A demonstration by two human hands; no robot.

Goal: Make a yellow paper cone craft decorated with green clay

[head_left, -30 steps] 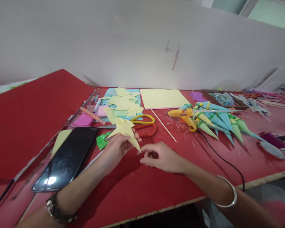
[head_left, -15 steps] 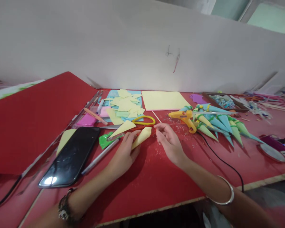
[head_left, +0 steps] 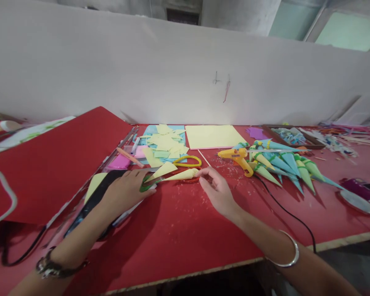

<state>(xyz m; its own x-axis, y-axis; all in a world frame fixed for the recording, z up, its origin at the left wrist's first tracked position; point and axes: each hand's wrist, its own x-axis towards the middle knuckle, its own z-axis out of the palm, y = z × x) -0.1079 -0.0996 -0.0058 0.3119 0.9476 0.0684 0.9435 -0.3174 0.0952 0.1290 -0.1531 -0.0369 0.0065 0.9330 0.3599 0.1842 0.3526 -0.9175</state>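
Observation:
A pale yellow paper cone lies sideways near the middle, its wide end at the fingertips of my right hand, whose thumb and fingers close on that end. My left hand reaches over the black phone and the green item, near the cone's thin tip; what its fingers hold, if anything, is hidden. A flat yellow paper piece lies beside the cone. Yellow-handled scissors rest just behind it.
To the right are a yellow glue gun with a black cord and a pile of blue and yellow cones. Yellow scraps and a yellow sheet lie behind. A red board slopes at left.
My left hand has let go of the cone and moved left over the phone and green item. The cone now lies more level, with my right hand at its wide end. The view has shifted slightly.

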